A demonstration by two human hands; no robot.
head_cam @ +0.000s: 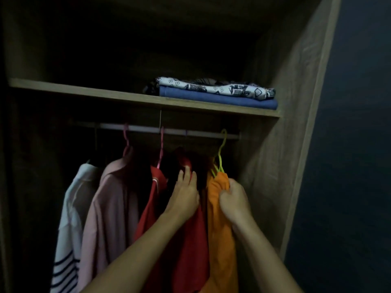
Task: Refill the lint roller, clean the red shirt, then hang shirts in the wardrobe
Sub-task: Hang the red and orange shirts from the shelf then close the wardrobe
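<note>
Two red shirts hang side by side at the middle of the wardrobe rail (148,129): the left red shirt (152,199) on a pink hanger (161,144), the right red shirt (190,235) just beside it, its hanger hidden in shadow. The left hand (186,197) rests on the right red shirt near its shoulder, fingers extended and pressed flat against the cloth, not curled round it. The right hand (233,204) grips the bunched shoulder of an orange shirt (220,240), fingers clenched round the fabric just below a yellow-green hanger (221,153), whose hook sits over the rail near its right end. The orange shirt hangs touching the right red shirt. Left of the red shirts hangs a pink shirt (110,208) on a second pink hanger (126,138), and further left a white garment with dark stripes (67,240). Above the rail, a wooden shelf (84,92) carries a folded blue cloth (218,99) with a black-and-white patterned cloth (215,87) stacked on it, toward the right. The wardrobe side panel (296,102) stands at right. Lighting is dim; the far interior is indistinct.
</note>
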